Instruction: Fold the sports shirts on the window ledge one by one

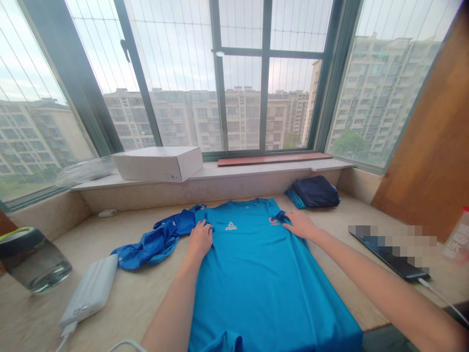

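A blue T-shirt (252, 274) with a white chest logo lies spread front up on the stone ledge, its collar toward the window and its hem near me. My left hand (201, 239) is closed on the shirt's left side, close to the sleeve, where a small dark fold shows by the fingertips. On the opposite side my right hand (301, 226) pinches the cloth beside the chest emblem, with a bit of darker fabric at the fingers. Crumpled darker blue clothing (150, 242) lies left of the shirt, touching its sleeve area.
Folded dark clothes (314, 191) sit at the back right. A white box (157, 165) and a reddish board (274, 159) rest on the sill. At left are a water bottle (34, 261) and a cabled power bank (91, 288); at right, a plugged-in dark device (388, 252).
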{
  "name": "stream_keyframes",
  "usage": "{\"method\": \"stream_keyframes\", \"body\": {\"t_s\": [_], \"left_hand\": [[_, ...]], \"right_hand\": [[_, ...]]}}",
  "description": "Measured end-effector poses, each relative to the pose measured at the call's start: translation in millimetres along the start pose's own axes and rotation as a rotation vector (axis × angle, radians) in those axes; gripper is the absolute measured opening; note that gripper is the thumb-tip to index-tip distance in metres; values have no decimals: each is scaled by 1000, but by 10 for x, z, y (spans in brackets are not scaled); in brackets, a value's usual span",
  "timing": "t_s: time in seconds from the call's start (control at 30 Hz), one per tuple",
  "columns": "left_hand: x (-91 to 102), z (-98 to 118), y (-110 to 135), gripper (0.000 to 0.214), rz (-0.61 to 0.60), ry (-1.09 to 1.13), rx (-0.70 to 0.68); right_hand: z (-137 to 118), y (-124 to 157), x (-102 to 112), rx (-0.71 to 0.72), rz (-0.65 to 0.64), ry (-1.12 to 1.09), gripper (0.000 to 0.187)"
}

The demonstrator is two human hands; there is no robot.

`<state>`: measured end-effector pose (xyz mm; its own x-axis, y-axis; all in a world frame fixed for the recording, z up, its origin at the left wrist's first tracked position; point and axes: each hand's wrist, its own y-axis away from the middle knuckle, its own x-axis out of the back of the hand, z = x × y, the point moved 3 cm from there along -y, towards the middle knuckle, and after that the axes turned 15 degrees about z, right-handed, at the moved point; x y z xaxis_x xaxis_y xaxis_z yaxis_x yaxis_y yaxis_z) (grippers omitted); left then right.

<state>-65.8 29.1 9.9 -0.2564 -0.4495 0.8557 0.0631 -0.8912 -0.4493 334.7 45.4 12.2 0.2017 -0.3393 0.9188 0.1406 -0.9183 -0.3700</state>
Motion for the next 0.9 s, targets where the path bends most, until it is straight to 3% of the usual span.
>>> {"method": "stream_keyframes", "body": {"t_s": [0.17, 0.33, 0.5, 0.73, 0.9], "left_hand": [[19, 4, 8, 39, -19, 13, 3], [19, -3, 7, 39, -15, 26, 5], [3, -13, -2, 38, -6, 34, 2], [-14, -24, -9, 37, 0, 53, 7], [-20, -31, -7, 33, 19, 90, 22]], "right_hand": [[275, -34, -53, -146, 11, 32, 67], [474, -98, -43, -281, 13, 28, 48], [670, -94, 29, -393, 63, 36, 40], [628, -47, -78, -335, 106, -138, 23], [661, -125, -58, -446, 263, -283, 16]]}}
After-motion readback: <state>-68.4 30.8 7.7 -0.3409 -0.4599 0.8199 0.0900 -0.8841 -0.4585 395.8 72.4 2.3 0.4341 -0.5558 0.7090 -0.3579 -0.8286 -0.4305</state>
